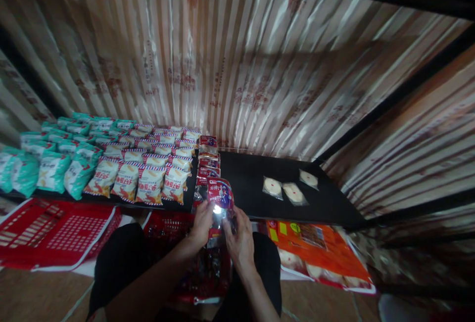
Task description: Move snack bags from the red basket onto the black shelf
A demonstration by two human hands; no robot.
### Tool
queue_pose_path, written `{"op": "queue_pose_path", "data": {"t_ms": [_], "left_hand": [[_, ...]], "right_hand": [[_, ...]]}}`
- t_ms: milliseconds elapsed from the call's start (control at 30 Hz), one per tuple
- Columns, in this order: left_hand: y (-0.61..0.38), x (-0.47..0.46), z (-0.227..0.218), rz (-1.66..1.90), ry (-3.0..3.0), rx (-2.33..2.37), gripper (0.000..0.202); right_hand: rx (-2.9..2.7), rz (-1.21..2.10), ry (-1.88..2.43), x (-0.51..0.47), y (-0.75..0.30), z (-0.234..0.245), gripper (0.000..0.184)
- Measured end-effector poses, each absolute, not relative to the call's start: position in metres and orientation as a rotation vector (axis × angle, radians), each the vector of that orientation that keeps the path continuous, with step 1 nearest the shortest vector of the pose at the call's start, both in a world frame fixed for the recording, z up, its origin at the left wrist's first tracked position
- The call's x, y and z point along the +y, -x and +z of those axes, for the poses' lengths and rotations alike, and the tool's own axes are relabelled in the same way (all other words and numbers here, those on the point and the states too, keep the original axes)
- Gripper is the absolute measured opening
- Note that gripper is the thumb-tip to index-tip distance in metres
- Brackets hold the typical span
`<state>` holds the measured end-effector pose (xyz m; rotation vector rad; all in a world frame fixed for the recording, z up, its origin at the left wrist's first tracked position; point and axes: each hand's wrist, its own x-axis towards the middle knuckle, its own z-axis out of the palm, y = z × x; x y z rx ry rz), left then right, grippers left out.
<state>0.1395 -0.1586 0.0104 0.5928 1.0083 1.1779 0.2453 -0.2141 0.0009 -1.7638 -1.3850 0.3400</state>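
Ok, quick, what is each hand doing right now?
Left hand: closed on the red snack packet.
Right hand: closed on the same packet's lower right edge.

Packs [111,163] fill the left half of the shelf [245,173] in rows, back to the curtain [222,65]. Just right of them, pouches [208,160] run in single file. Three cakes [293,192] lie on the right half (one behind the other two). At the front edge, the left hand [202,223] and right hand [241,240] grip a held pouch [220,196] above a basket [166,223]. On the floor, a crate [55,233] lies to the left and a bag [319,253] to the right.
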Motion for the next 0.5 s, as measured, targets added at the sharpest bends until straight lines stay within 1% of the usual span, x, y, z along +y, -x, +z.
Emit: {"op": "queue_pose_path", "data": {"t_ms": [133, 267, 500], "left_hand": [[-0.136, -0.149, 0.017, 1.162, -0.479, 1.033, 0.038], [-0.134, -0.138, 0.018, 1.14, -0.459, 1.005, 0.037], [-0.132, -0.113, 0.025, 1.105, -0.558, 1.091, 0.024]], "right_hand": [[-1.17, 0.649, 1.755, -0.204, -0.256, 0.0, 0.061], [-0.997, 0.989, 1.6, -0.192, -0.26, -0.002, 0.069], [-0.893, 1.173, 1.418, -0.166, -0.256, 0.0, 0.062]]}}
